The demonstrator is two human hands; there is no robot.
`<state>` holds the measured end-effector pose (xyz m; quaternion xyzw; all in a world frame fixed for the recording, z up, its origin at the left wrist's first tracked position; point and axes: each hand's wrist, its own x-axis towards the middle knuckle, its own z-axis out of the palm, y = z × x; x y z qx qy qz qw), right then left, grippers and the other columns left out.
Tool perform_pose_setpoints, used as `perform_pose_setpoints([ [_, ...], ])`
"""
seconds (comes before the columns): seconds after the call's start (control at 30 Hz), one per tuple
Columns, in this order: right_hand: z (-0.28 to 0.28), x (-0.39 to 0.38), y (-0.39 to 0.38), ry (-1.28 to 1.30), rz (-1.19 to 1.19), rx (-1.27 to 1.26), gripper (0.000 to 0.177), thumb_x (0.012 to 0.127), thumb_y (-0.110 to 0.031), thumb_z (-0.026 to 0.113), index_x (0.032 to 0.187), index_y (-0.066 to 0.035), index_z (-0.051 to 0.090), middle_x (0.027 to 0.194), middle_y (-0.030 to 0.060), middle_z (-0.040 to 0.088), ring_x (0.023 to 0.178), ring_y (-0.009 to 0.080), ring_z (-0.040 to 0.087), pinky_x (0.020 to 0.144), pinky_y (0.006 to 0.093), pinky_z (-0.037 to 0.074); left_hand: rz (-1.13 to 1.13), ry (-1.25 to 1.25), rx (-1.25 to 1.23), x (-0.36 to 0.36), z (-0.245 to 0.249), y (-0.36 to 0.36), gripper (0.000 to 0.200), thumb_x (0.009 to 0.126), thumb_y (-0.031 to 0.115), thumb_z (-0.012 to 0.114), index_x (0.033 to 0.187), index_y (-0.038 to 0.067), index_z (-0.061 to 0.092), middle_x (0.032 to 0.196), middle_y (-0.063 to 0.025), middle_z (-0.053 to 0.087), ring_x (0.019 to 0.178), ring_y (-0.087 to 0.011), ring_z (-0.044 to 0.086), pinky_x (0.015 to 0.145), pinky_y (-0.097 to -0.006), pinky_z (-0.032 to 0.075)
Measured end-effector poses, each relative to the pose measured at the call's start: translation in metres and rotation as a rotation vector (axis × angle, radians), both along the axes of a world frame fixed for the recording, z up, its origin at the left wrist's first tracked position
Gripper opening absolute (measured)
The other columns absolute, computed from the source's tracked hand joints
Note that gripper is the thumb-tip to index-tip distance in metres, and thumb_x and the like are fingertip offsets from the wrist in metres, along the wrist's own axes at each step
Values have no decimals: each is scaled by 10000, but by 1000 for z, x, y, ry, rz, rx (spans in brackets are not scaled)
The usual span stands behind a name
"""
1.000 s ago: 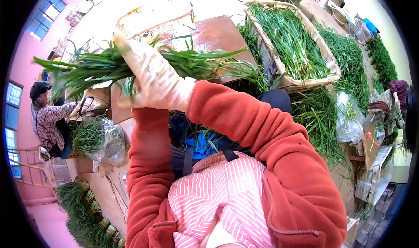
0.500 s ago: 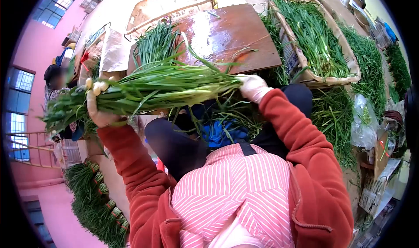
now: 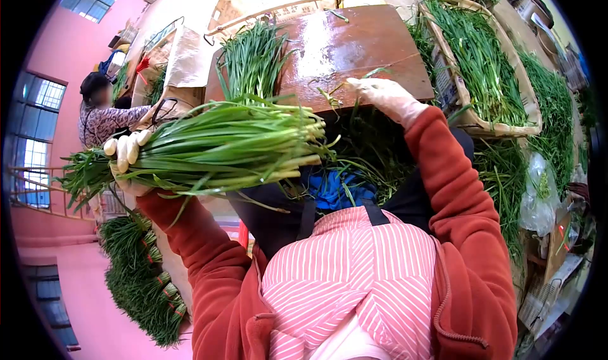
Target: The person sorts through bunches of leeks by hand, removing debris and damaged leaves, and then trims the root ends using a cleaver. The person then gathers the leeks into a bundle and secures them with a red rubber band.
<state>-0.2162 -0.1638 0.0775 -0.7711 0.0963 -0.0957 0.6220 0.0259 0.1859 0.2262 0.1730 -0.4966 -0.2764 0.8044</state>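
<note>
A thick bunch of chives (image 3: pixel 234 145) lies sideways in front of me, stem ends to the right. My left hand (image 3: pixel 130 154) wraps round its leafy part, the gloved fingers closed over the top. At the near edge of the brown board (image 3: pixel 354 50), my right hand (image 3: pixel 386 99), in a pale glove, has its fingers pinched together. Thin chive scraps (image 3: pixel 330 98) hang at those fingertips, apart from the bunch. A smaller pile of chives (image 3: pixel 252 62) rests on the board's left side.
To the right stands a crate (image 3: pixel 465 116) full of chives, with loose greens (image 3: pixel 497 170) around it. Another crate (image 3: pixel 278 8) is behind the board. Tied bundles (image 3: pixel 142 271) lie on the floor at left. Another person (image 3: pixel 104 116) works at far left.
My right hand has left the stem ends and moved right and up, over the board's edge, with scraps at its fingertips. The left hand keeps its hold on the bunch.
</note>
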Motion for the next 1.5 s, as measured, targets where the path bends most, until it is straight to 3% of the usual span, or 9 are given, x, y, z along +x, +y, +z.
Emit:
perform_pose_setpoints([
  [0.13,1,49,38,375,61,314,365,862,-472,502,792,-137,628,683,-30,538,627,73,477,591,254,377,-119,-45,54,-15,-5,-19,109,823,127,574,901,165,509,635,114,499,642,-57,466,746,-271,330],
  [0.23,-30,76,66,665,298,667,826,712,-778,390,991,-27,591,857,87,609,759,156,525,702,277,395,-352,-164,22,-11,-11,-39,218,795,124,607,1006,126,554,679,58,641,706,-100,587,786,-287,371],
  [0.3,-20,59,76,718,401,262,916,641,-847,359,1013,-40,584,891,109,585,858,176,517,796,297,394,-691,-369,-84,8,-12,-60,208,813,134,582,1011,111,524,714,37,658,719,-116,601,839,-305,364],
  [0.57,-11,54,93,84,356,913,314,835,-187,600,1083,3,567,890,89,640,791,167,607,754,302,488,-959,-656,-183,-21,13,-87,193,873,146,506,1060,106,477,899,-20,659,883,-154,601,890,-341,377],
  [0.87,3,14,46,48,-109,508,216,889,-181,538,1018,-27,617,708,3,578,516,23,458,489,139,389,-710,-662,-90,-23,39,-38,156,883,113,490,1027,96,545,921,-66,650,936,-190,592,904,-315,417],
  [0.97,3,22,42,-212,-63,225,319,845,-206,603,1109,-29,572,1042,95,601,943,167,566,866,281,435,-819,-709,-68,-24,47,-40,156,877,110,497,1022,92,553,919,-75,647,931,-198,592,901,-317,421],
  [1.1,44,36,61,-295,209,-386,719,776,-385,646,1344,-81,326,1355,183,350,1290,261,282,1060,356,224,-1065,-798,-47,-32,63,-56,157,867,104,510,1011,83,569,915,-95,642,920,-214,592,895,-321,430],
  [1.37,38,72,104,120,886,-32,665,828,-447,572,1338,-80,352,1278,134,473,1201,217,418,1012,326,296,-852,-716,0,-64,73,-66,124,839,66,516,871,66,636,887,-108,637,873,-211,608,859,-311,467],
  [1.5,18,44,100,289,685,217,335,778,-234,636,1045,-32,623,964,76,650,891,149,570,828,307,430,-936,-713,-23,-45,71,-73,122,852,82,494,855,116,612,797,-48,657,796,-155,625,821,-262,453],
])
